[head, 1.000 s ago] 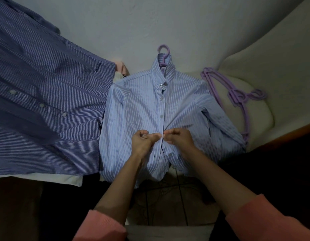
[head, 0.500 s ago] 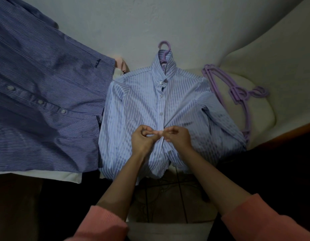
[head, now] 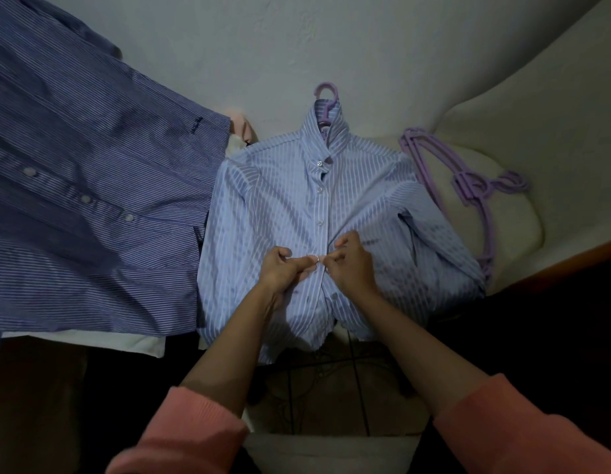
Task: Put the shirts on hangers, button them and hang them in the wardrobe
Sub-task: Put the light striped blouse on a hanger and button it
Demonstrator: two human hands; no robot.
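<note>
Head view, light striped shirt (head: 283, 200) on purple hanger (head: 326, 97), both hands pinching its placket

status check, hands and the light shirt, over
Left hand and right hand pinching placket at a mid button. Light striped shirt on hanger, upper buttons done. Nothing blocking.

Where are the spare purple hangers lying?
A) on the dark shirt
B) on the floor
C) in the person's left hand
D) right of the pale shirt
D: the spare hangers lie on the cream cushion, right of the pale shirt; both hands pinch its placket.
</note>
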